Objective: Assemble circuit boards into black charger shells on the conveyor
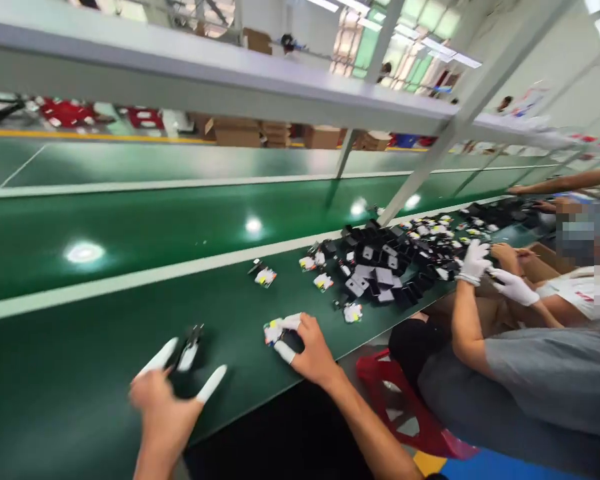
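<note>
My left hand is open, thumb and forefinger spread wide, with white finger cots on the tips. Between those fingers a small black-and-white device with metal prongs lies on the green work surface; whether they touch it I cannot tell. My right hand also wears white finger cots. Its thumb and forefinger close on the right side of a small circuit board with white and yellow parts, low over the surface. Similar boards lie farther off, among them one board and another board.
A heap of black and grey casings lies to the right, with more boards behind it. A co-worker's white-gloved hand works there. A slanted metal post supports a shelf. A red stool stands at right.
</note>
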`<state>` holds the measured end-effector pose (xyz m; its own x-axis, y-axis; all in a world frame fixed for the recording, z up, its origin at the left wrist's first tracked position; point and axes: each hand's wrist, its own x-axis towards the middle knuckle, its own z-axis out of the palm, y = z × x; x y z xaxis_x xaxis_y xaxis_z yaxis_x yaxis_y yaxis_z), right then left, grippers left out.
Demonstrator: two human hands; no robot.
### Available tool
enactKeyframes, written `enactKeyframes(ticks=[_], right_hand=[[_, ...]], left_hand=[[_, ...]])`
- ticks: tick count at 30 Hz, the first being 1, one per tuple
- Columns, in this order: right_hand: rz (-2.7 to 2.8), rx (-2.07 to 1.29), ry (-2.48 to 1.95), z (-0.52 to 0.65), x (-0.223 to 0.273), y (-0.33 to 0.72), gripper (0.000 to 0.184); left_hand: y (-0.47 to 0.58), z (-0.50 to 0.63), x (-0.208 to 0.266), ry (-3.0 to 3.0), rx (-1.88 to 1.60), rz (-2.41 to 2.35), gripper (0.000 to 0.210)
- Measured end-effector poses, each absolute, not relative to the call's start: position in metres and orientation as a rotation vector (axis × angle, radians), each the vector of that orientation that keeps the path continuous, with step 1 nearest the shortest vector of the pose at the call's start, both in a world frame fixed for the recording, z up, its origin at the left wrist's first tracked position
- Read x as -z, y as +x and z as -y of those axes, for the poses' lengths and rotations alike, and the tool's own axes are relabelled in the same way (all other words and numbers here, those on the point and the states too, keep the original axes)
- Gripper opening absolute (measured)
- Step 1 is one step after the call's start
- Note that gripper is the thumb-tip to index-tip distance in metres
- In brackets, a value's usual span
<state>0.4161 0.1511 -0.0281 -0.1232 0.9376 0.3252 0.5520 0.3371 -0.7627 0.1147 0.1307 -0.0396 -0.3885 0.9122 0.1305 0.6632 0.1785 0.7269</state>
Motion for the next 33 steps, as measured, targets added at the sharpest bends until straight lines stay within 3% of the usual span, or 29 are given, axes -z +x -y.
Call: enactKeyframes(ticks=[3,7,9,12,15,19,28,33], right_hand=[[1.828,-0.609,-1.369,-0.151,0.031,0.421,0.031],[1.878,-0.496,-1.368,-0.154,0.04,0.426,0.033],[1.891,-0.379,-1.344,-0.154,0.037,0.426,0.03],[1.884,-0.299,-1.197,-0.149,0.013,0.419,0.027],[1.902,-0.363,-0.955,-0.145,-0.023,0.404,0.041],[1.901,-0.437,-0.775,-0.149,-0.048,0.382,0.047],[1.862,-0.598,-0.863,-0.138,-0.006,0.362,0.029],[1.836,-0.648,-0.882,-0.127,0.01,0.361,0.023]], left_hand=[[0.1,-0.15,0.032,1.771,-0.9,-1.912,0.086],[0.101,-0.169,0.028,1.835,-0.848,-1.745,0.035],[0.104,-0.166,0.024,1.785,-0.884,-1.683,0.024],[0.113,-0.147,0.009,1.698,-1.029,-1.501,0.03],[0.122,-0.125,-0.008,1.719,-1.157,-1.346,0.039],[0.134,-0.109,-0.011,1.59,-1.322,-1.252,0.033],[0.087,-0.144,-0.019,1.243,-1.281,-1.581,0.026],[0.054,-0.169,-0.034,1.225,-1.228,-1.631,0.039]])
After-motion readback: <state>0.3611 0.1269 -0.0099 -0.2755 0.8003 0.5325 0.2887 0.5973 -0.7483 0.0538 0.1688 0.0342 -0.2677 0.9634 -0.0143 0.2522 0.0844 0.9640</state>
